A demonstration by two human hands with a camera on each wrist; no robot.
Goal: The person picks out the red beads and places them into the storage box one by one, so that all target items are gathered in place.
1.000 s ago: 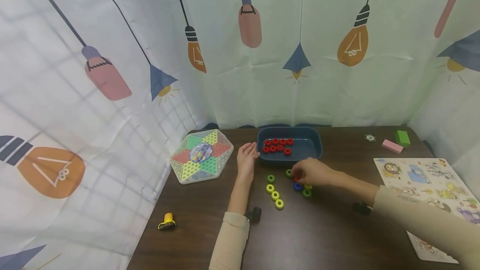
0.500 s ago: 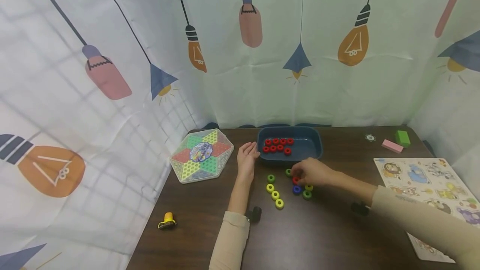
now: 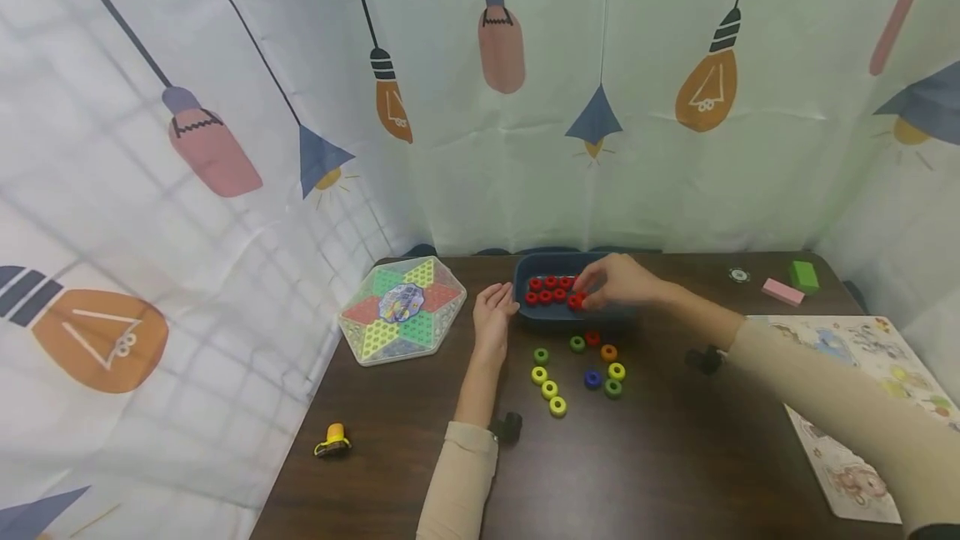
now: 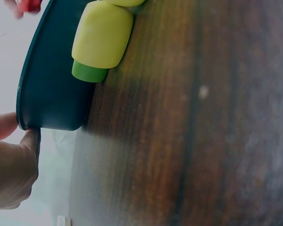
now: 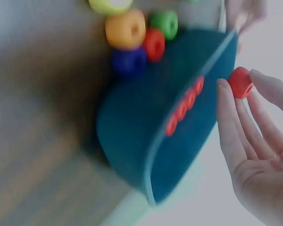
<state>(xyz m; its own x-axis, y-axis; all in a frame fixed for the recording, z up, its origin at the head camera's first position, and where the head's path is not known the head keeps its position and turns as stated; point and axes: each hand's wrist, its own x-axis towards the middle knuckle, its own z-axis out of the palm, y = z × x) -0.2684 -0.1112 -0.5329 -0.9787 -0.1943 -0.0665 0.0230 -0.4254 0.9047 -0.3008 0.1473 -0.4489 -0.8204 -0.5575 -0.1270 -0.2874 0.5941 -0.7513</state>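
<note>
Over the dark blue tray [image 3: 637, 315], my right hand [image 3: 626, 280] pinches a red bead [image 5: 240, 83] between thumb and fingertips. Red beads [image 3: 545, 296] lie in two rows on the left part of the tray floor. My left hand [image 3: 492, 319] is at the tray's left end, its fingertips touching the rim corner in the left wrist view. In front of the tray are a red bead [image 3: 592, 338], an orange bead [image 3: 609, 353], a blue bead [image 3: 592, 379], green beads [image 3: 577, 344] and several yellow beads [image 3: 550, 390].
A star-patterned game board [image 3: 401, 311] lies left of the tray, and a yellow-and-black small object [image 3: 333, 440] sits nearer. On the right are a picture board [image 3: 855, 473], a pink block [image 3: 783, 292], a green block [image 3: 805, 277] and a round chip [image 3: 738, 275].
My right hand has picked a red bead from the group on the table and carried it up over the tray, uncovering the orange bead. My left hand has stayed put.
</note>
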